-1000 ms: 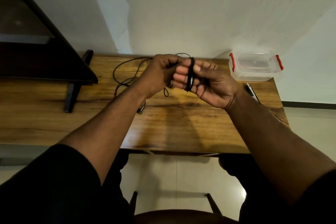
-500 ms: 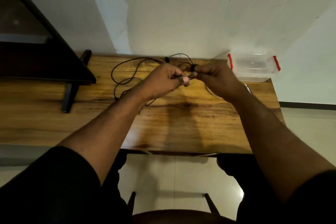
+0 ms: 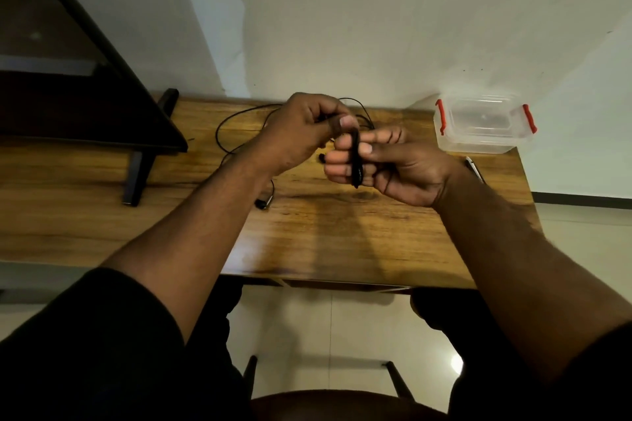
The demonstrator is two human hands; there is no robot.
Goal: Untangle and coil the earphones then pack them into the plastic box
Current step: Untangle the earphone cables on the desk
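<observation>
Coiling is in hand: the earphone cable [image 3: 355, 161] is wound round the right hand [image 3: 386, 164] fingers, fed by the left hand [image 3: 304, 128] pinch. Slack lies toward the table's [image 3: 342, 236] far edge; further wraps are needed before the plastic box [image 3: 484, 125], far right corner.

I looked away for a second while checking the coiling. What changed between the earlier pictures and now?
The right hand turned back palm-up, showing the coil wound round its fingers again. The left hand rose, pinching the cable above the coil. The plastic box, pen and loose cable on the table stayed put.
</observation>
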